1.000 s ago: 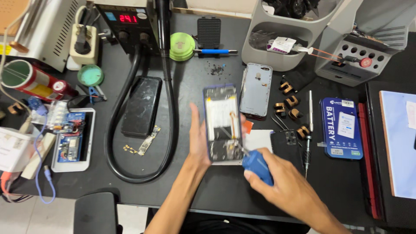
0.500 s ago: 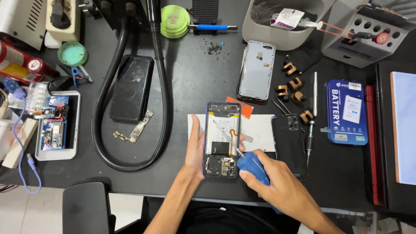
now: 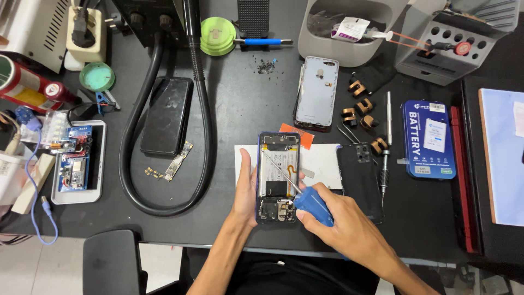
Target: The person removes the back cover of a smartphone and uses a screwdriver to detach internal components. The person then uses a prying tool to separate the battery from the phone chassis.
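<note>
An opened phone [image 3: 278, 176] with a blue frame lies back-up on a white sheet [image 3: 319, 159], its battery and boards exposed. My left hand [image 3: 245, 191] holds its left edge. My right hand [image 3: 333, 221] grips a blue-handled screwdriver [image 3: 312, 205], whose thin shaft slants up-left and ends over the phone's upper left part. A black back cover [image 3: 358, 180] lies just right of the phone.
A pale phone back shell [image 3: 316, 92] lies farther up, beside several small brown tape rolls [image 3: 363, 105]. A boxed blue battery [image 3: 429, 139] is at right. A black phone [image 3: 166, 115] sits inside a looped black hose [image 3: 131, 186], with a small circuit board [image 3: 178, 160] beside it. A tray of parts [image 3: 76, 163] is at left.
The view has shifted so the bench sits higher in frame. My hands stay on the opened phone, and the screwdriver tip has moved up over its upper part.
</note>
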The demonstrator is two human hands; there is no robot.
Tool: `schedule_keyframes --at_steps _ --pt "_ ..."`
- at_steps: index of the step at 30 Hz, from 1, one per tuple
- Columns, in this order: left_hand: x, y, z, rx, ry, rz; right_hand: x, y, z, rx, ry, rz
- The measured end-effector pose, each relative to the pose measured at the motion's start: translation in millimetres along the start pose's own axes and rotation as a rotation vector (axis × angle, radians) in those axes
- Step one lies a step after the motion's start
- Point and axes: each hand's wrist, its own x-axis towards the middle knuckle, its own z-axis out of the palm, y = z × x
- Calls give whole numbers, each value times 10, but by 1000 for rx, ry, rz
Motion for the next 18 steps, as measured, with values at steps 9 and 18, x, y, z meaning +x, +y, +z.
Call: schedule_keyframes --at_steps 9,18 --pt "1 31 -3 16 21 -18 -2 -75 -5 -33 6 -21" --pt "-6 35 -71 -5 -10 0 -56 -97 32 -103 -27 5"
